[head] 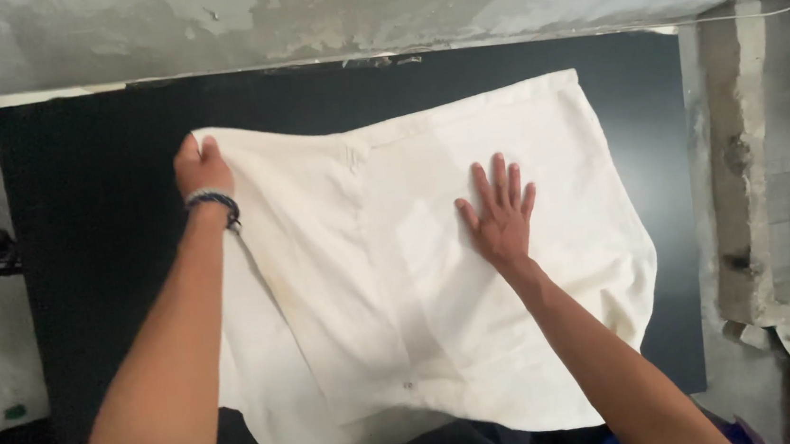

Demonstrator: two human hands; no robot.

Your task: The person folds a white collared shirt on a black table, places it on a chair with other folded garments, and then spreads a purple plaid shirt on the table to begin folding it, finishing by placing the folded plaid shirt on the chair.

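Two bare hands at work on one cream-white cotton cloth (438, 275), spread across a black rectangular tabletop (95, 277) and hanging off its near edge. Left hand (202, 167) clenched on the cloth's far left corner, a dark beaded bracelet (213, 203) at the wrist. Right hand (501, 213) released, fingers spread, palm pressed flat on the cloth's middle, right of a stitched seam. Step in hand, by judgement: spreading and smoothing, one corner pulled taut against the pinning palm. Right side rumpled, curling up near the table's right edge. Next move calls for a steady pull outward and a sweeping palm toward those wrinkles. Bare concrete wall (395, 8) beyond the far edge.
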